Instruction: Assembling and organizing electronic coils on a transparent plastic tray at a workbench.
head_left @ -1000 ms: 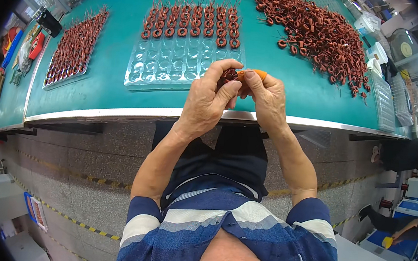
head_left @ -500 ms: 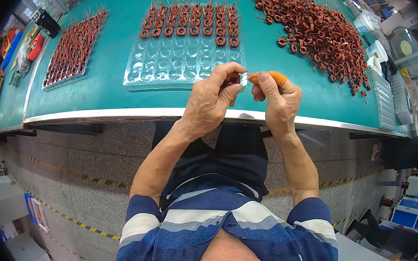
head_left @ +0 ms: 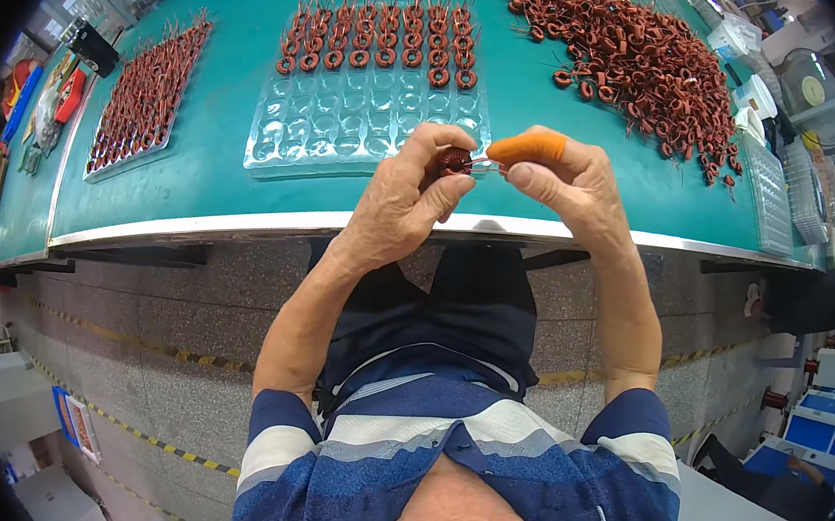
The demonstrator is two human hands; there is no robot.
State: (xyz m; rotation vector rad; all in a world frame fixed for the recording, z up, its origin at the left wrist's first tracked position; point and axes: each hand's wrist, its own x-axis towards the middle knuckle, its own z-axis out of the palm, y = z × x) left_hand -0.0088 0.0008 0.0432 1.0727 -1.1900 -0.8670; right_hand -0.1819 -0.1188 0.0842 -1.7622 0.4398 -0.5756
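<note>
My left hand (head_left: 398,198) pinches a dark red wound coil (head_left: 454,162) between thumb and fingers, near the tabletop's (head_left: 162,198) front edge and by the right side of a clear tray (head_left: 294,138). My right hand (head_left: 585,191), an orange cover (head_left: 531,147) on one finger, stands at the coil's right with thumb and covered finger narrowly parted around its pale leads (head_left: 487,166); I cannot tell whether they grip the wire. Red coils (head_left: 383,41) fill the tray's far rows, and a loose heap (head_left: 646,77) lies farther right. I judge the coil light and stiff in its ring, its windings perhaps a little smooth, so the outer rim seems the place to hold; the thin leads should bend easily and want only a light fingertip touch
</note>
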